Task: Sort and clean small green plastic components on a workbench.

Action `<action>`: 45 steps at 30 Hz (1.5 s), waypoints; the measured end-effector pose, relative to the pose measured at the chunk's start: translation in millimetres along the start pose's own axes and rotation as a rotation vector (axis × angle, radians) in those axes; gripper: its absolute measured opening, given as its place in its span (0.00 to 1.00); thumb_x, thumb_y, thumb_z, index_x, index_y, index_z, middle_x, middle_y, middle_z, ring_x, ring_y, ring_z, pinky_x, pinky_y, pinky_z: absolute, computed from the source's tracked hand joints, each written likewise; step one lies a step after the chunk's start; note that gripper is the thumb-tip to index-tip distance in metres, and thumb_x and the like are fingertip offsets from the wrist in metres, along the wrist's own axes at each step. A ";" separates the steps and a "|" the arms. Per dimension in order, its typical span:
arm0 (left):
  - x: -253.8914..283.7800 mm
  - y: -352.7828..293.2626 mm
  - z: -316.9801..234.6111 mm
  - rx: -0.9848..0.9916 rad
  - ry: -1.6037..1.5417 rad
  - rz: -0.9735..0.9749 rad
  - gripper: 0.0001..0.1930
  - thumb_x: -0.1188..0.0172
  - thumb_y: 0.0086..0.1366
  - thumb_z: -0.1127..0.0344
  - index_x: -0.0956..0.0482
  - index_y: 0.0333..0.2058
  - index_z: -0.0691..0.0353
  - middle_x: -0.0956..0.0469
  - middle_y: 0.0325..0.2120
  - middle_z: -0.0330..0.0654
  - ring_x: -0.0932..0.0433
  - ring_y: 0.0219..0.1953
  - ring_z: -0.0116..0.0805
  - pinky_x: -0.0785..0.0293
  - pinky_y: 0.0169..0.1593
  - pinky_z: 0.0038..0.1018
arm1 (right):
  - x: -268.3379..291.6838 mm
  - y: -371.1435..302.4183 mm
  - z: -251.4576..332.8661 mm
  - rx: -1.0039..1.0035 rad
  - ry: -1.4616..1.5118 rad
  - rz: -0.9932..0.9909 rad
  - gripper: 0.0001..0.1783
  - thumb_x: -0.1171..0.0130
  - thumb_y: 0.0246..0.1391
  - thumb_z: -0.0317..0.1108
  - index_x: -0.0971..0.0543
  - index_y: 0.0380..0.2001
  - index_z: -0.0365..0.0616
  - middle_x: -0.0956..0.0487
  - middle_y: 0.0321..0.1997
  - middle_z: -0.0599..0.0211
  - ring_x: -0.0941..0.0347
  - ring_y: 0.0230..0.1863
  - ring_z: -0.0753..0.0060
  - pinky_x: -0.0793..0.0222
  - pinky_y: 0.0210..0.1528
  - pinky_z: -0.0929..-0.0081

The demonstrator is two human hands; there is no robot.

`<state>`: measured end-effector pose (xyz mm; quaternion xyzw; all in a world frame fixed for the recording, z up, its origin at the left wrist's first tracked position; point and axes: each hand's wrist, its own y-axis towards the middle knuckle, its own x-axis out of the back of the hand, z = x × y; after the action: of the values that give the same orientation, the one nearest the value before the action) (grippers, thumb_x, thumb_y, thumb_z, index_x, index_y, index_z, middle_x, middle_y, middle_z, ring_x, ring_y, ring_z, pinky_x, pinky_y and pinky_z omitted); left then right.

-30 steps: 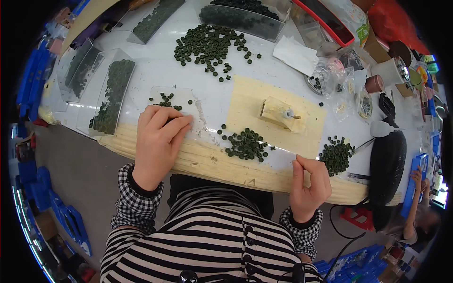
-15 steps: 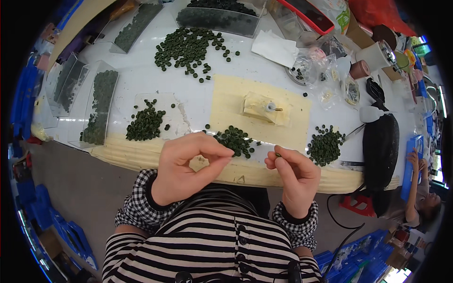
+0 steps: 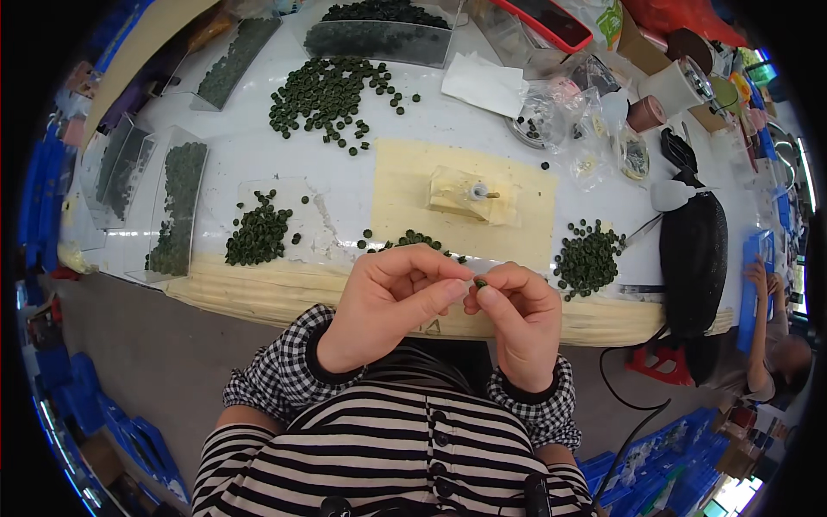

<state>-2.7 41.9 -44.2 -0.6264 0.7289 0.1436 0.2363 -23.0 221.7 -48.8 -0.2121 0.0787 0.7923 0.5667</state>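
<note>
Small green piece at the fingertips: both hands meet above the table edge

The white table (image 3: 237,151) carries several groups of small, dark-green round pieces. On it lies a yellow sheet (image 3: 396,177), flat and beyond the hands. The far heap (image 3: 319,95) is the broadest loose group, with strays at its right side.

The left hand (image 3: 388,302) has thumb and forefinger brought nearly together, their tips just beside those of the other hand. I cannot tell whether anything is gripped there. The right hand (image 3: 521,323) has thumb and forefinger pinched on one piece, the other fingers curled.

Two smaller heaps, the left heap (image 3: 257,231) and the right heap (image 3: 590,258), stand either side; the middle heap (image 3: 413,239) is partly hidden behind the left hand. A yellowish block (image 3: 452,198) with an upright fitting sits on the sheet, untouched.

The small green piece (image 3: 481,283) is in the right pinch, near the left fingertips. In my judgement, close two-handed work is in hand. Good practice would be a light, steady right grip low on the piece, leaving its face exposed; wrists quiet; the left tips approaching squarely. Too hard a squeeze could flick it out.
</note>
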 end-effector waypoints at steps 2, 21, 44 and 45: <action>-1.0 -1.9 -0.1 0.012 0.023 -0.064 0.09 0.42 0.63 0.77 0.23 0.43 0.70 0.21 0.34 0.40 0.22 0.37 0.22 0.26 0.41 0.17 | -2.8 -0.4 0.9 0.062 -0.110 -0.032 0.08 0.40 0.52 0.18 0.21 0.37 0.34 0.21 0.32 0.65 0.25 0.36 0.79 0.28 0.41 0.83; -0.5 -5.4 5.4 -0.171 0.180 -0.093 0.10 0.39 0.57 0.84 0.19 0.39 0.70 0.19 0.36 0.45 0.20 0.37 0.26 0.24 0.41 0.17 | -16.7 4.6 9.2 0.591 -0.789 -0.089 0.11 0.35 0.42 0.15 0.19 0.33 0.35 0.21 0.30 0.60 0.24 0.30 0.70 0.29 0.32 0.80; -7.0 -2.7 -5.4 -0.133 0.248 -0.143 0.09 0.38 0.57 0.82 0.19 0.38 0.69 0.19 0.35 0.46 0.19 0.38 0.28 0.23 0.42 0.19 | -9.3 -1.9 9.8 0.456 -0.696 -0.002 0.14 0.39 0.47 0.15 0.18 0.39 0.34 0.21 0.32 0.60 0.25 0.32 0.72 0.30 0.34 0.81; -8.8 -3.2 -5.5 -0.090 0.165 -0.174 0.09 0.39 0.58 0.81 0.19 0.39 0.69 0.19 0.35 0.45 0.19 0.39 0.27 0.22 0.42 0.18 | -10.0 -2.0 11.0 0.470 -0.720 0.000 0.14 0.39 0.46 0.15 0.18 0.39 0.34 0.21 0.32 0.60 0.25 0.32 0.72 0.30 0.34 0.81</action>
<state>0.4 46.0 -34.7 -0.7069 0.6815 0.1032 0.1587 -21.2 217.7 -34.5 0.2126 0.0543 0.7762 0.5911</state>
